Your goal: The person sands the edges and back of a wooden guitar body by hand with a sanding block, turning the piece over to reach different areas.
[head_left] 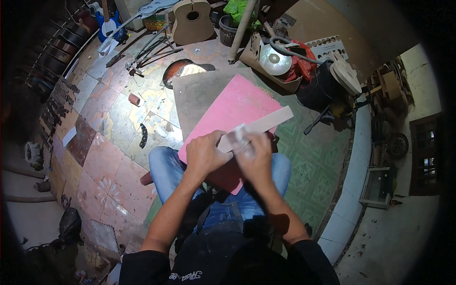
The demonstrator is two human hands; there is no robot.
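Observation:
A pink board (232, 111) lies across my knees, and a long pale wooden strip (266, 122) rests on it, running up to the right. My left hand (205, 153) is closed over the near end of the strip and holds it down. My right hand (254, 154) presses a small whitish piece, likely sandpaper (240, 134), against the strip beside the left hand. Both hands are blurred and touch each other over the strip.
A grey slab (199, 92) lies under the pink board on the tiled floor. Unfinished guitar bodies (192, 21), a blue guitar (108, 23), metal clamps (152, 50), a cardboard box (275, 61) and a black bucket (318, 88) stand beyond. Guitar necks line the left wall.

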